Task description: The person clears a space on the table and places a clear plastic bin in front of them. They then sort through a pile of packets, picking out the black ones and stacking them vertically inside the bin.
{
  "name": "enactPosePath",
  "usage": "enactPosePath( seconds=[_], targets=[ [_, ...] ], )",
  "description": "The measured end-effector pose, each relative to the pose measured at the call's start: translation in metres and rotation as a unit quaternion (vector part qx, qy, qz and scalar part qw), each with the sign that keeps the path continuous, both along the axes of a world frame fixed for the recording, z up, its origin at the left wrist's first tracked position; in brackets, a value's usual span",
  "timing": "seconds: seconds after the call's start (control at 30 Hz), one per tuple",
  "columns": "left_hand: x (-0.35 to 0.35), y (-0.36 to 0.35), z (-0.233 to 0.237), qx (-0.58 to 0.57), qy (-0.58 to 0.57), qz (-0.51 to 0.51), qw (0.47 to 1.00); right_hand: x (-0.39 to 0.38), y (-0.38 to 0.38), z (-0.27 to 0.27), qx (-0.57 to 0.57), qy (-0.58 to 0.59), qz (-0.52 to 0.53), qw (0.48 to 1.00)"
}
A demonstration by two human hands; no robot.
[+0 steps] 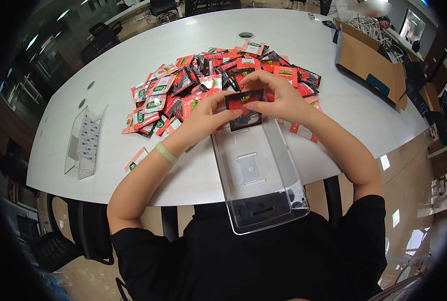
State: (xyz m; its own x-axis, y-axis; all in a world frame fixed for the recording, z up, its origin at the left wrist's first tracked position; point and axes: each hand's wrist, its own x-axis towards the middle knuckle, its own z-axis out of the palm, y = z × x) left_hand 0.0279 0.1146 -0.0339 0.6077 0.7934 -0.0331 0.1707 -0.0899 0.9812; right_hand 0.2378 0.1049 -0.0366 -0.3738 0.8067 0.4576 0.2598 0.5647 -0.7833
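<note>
Both hands grip a black-and-red sachet (244, 120) by its sides, above the far end of a clear plastic box (246, 165). My left hand (211, 118) has its thumb on the sachet's front, with the fingers behind. On the opposite edge, my right hand (278, 98) pinches with its thumb in front and fingers curled over the top. Beyond the hands lies a heap of red and black sachets (158, 88). The box rests partly on the table, its near end overhanging the edge toward my body.
On the left of the white table (183, 35) lies another clear plastic holder (85, 145) with blue-and-white stickers. One loose sachet (136, 159) sits near my left forearm. An open cardboard box (369, 65) stands at right, near white cables (376, 32) and another person (346, 10).
</note>
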Motion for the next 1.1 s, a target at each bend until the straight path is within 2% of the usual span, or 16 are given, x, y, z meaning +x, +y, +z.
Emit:
enactPosePath(
  seconds=[0.13,0.2,0.33,0.47,0.53,0.57,0.6,0.67,0.7,0.73,0.83,0.93,0.97,1.07,1.1],
  targets=[
    [0.001,0.006,-0.01,0.011,-0.003,-0.014,1.0,0.009,-0.003,0.011,-0.065,0.021,0.029,0.997],
    [0.001,0.006,-0.011,0.013,0.01,-0.021,1.0,0.02,0.004,0.015,-0.117,0.067,0.017,0.991],
    [0.001,0.007,-0.011,-0.011,0.002,-0.007,1.0,0.058,0.032,0.01,-0.05,0.093,-0.078,0.991],
    [0.002,0.006,-0.01,-0.02,0.001,-0.01,1.0,0.086,0.048,-0.007,-0.051,0.071,-0.161,0.983],
    [0.004,0.004,-0.006,-0.016,0.004,-0.006,1.0,0.092,0.052,-0.01,-0.033,-0.127,-0.244,0.961],
    [0.005,0.004,-0.004,-0.021,0.006,0.001,1.0,0.095,0.059,-0.018,0.015,-0.175,-0.261,0.949],
    [0.007,0.005,-0.003,-0.018,0.007,0.0,1.0,0.093,0.056,-0.014,0.017,-0.174,-0.262,0.949],
    [0.008,0.005,-0.002,-0.045,0.002,0.0,0.999,0.081,0.044,-0.008,0.052,-0.224,-0.219,0.948],
    [0.008,0.007,-0.003,-0.059,-0.01,-0.012,0.998,0.077,0.041,-0.007,0.109,-0.246,-0.197,0.943],
    [0.008,0.008,-0.004,-0.064,-0.01,-0.01,0.998,0.074,0.038,-0.007,0.104,-0.246,-0.194,0.944],
    [0.009,0.006,-0.004,-0.077,-0.045,-0.017,0.996,0.061,0.024,-0.001,0.195,-0.379,-0.11,0.898],
    [0.005,0.009,-0.007,-0.048,0.008,0.0,0.999,0.054,0.021,-0.002,0.185,-0.44,-0.103,0.873],
    [0.005,0.013,-0.014,-0.061,-0.034,-0.019,0.997,0.051,0.017,0.0,0.146,-0.45,-0.126,0.872],
    [0.005,0.008,-0.008,-0.096,-0.032,-0.02,0.995,0.048,0.013,0.006,0.136,-0.442,-0.164,0.872],
    [0.006,0.01,-0.006,-0.09,-0.033,-0.02,0.995,0.047,0.014,0.006,0.165,-0.406,-0.178,0.881]
  ],
)
